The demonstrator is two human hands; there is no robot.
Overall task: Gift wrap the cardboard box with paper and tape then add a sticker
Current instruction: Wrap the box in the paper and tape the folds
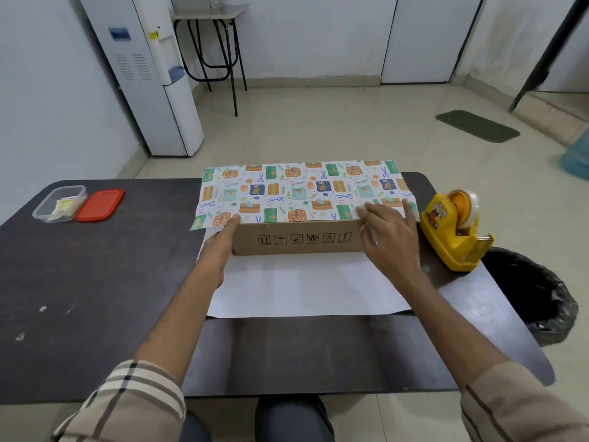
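Note:
A long cardboard box [299, 238] lies across the dark table, its front side bare with printed handling symbols. Patterned wrapping paper [296, 193] is folded over its top, and the paper's white underside [306, 285] spreads flat toward me. My left hand [220, 247] rests against the box's left end with a fingertip on the paper's edge. My right hand [387, 236] lies flat with spread fingers, pressing the paper down at the box's top right edge. A yellow tape dispenser [452, 231] stands just right of the box.
A clear plastic tub [59, 204] with small items inside and its red lid [100, 205] sit at the table's far left. A black-lined bin [535, 295] stands beside the table's right edge. A water dispenser [153, 74] is beyond the table.

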